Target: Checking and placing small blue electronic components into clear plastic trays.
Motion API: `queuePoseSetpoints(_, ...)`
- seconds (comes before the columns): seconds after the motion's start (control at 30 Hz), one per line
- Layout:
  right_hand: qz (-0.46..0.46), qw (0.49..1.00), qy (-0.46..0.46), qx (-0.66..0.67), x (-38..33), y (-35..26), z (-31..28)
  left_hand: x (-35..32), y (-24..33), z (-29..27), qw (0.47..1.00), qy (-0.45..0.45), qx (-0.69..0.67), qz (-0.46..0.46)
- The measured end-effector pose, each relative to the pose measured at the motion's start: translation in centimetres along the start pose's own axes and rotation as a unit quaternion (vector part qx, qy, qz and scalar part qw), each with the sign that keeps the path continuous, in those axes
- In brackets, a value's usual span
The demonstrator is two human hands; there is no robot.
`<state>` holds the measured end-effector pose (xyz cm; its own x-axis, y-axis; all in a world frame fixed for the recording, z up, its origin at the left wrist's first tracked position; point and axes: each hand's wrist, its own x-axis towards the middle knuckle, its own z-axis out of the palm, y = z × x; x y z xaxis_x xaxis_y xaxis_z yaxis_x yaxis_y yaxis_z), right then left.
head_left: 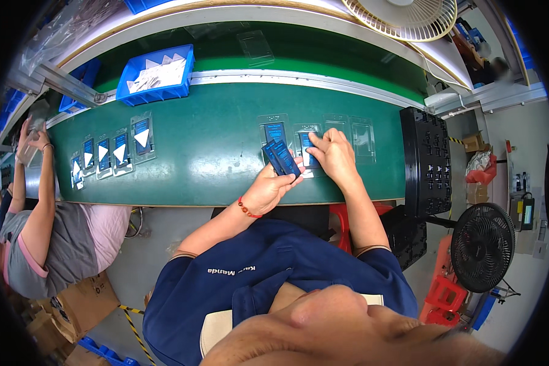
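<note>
My left hand (268, 188) is closed around a small fanned stack of flat, dark blue rectangular packs (280, 160), just above the table's near edge. With its fingers bent, my right hand (334, 155) presses thumb and fingertips onto another dark blue pack (308, 144), which lies in a transparent plastic blister tray (307, 172). To the left of it, a second blister tray (273, 118) has a dark blue pack inside, partly covered by the held stack. Two more transparent trays lie to the right; one tray (364, 141) shows no pack in it.
Several blister trays (122, 152) with packs and white triangular pieces line the green table's left side. A blue bin (154, 93) of white pieces stands behind. Another person's hands (35, 137) hold transparent plastic at far left. A black rack (428, 161) borders the table's right end, near a fan (483, 247).
</note>
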<state>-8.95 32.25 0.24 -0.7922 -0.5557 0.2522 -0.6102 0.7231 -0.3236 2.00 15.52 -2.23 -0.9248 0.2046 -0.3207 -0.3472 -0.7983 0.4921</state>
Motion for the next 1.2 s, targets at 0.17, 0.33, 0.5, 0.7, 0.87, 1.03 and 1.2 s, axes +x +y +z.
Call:
queuePoseSetpoints(0.17,-0.009,0.998,0.007,-0.06,-0.5,-0.8,-0.1,0.1,-0.5,0.1,0.998,0.016,0.049,0.035)
queuePoseSetpoints(0.33,0.092,0.944,0.017,0.317,-1.5,-1.4,-0.3,0.9,-0.3,1.2,0.981,0.054,0.181,0.053)
queuePoseSetpoints(0.5,0.193,0.868,0.058,0.454,-0.6,2.8,-1.0,2.5,-0.8,2.3,0.988,0.011,0.151,0.014)
queuePoseSetpoints(0.7,0.118,0.978,0.055,0.164,0.3,6.7,-1.8,4.2,-2.1,3.6,0.994,-0.02,0.074,-0.077)
queuePoseSetpoints(0.87,0.085,0.995,0.029,0.033,-0.9,5.4,-1.3,4.5,-2.0,3.5,0.996,-0.001,0.046,-0.073)
queuePoseSetpoints(1.03,0.036,0.992,0.013,-0.124,-0.6,3.8,-2.6,4.6,-2.0,3.6,0.996,0.001,0.051,-0.07)
queuePoseSetpoints(1.2,0.092,0.976,0.052,0.188,-1.9,2.2,-1.8,4.4,-2.0,4.4,0.976,-0.004,0.219,0.018)
